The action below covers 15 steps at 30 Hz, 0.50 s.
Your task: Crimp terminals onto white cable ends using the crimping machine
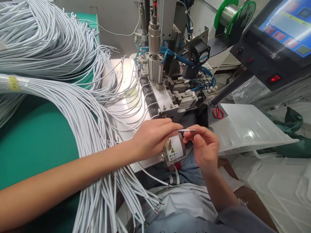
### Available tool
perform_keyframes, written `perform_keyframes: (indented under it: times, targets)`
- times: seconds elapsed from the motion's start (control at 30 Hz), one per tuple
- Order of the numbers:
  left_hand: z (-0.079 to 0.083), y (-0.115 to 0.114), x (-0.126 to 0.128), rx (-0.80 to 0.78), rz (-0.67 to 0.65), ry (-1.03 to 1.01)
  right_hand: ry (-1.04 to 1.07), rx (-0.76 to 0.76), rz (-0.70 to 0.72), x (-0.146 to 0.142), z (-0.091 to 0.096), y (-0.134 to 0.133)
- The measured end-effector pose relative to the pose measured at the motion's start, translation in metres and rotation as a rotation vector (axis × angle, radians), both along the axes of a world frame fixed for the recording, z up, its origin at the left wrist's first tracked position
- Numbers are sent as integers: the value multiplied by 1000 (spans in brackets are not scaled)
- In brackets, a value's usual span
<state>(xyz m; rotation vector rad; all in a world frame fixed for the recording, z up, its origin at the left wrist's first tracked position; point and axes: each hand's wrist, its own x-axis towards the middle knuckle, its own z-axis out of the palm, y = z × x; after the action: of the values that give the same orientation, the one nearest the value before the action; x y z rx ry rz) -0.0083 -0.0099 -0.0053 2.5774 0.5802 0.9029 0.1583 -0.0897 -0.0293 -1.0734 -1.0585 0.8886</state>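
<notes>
My left hand (pixel 155 136) reaches across from the left, its fingers closed on a thin white cable (pixel 183 130) near the cable's end. Short inner wires, one of them green, stick out of that tip. My right hand (pixel 205 142) meets the end from the other side, fingers curled at the tip and thumb just below. A large bundle of white cables (pixel 80 129) passes under my left forearm, with stripped ends hanging near my lap. Directly beneath the hands is a brown cylindrical part with a white label (pixel 174 148).
Behind the hands stands a machine with metal cylinders (pixel 154 68) and blue air hoses, several cables lying at its block. Another cable heap (pixel 48 42) rests on the green table (pixel 36 139). Right are red-handled scissors (pixel 218 113), a white sheet (pixel 245 126), a control screen (pixel 289 29) and a wire spool (pixel 229 15).
</notes>
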Motion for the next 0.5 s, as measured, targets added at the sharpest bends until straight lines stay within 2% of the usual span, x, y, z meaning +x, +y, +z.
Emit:
perform_keyframes:
  times: [0.13,0.23,0.37,0.43,0.5]
  targets:
    - [0,1,0,-10,-32,2,-93,48,-3,-1,1,5]
    - [0,1,1,-8,-53,10,-305,123,-158,-5,2,6]
    - [0,-1,2,-53,-83,3,-605,311,-370,-12,1,5]
    - [0,-2,2,-65,-85,-8,-697,342,-382,-13,2,4]
    - [0,-3,2,-48,-68,-10,-729,301,-337,-10,6,3]
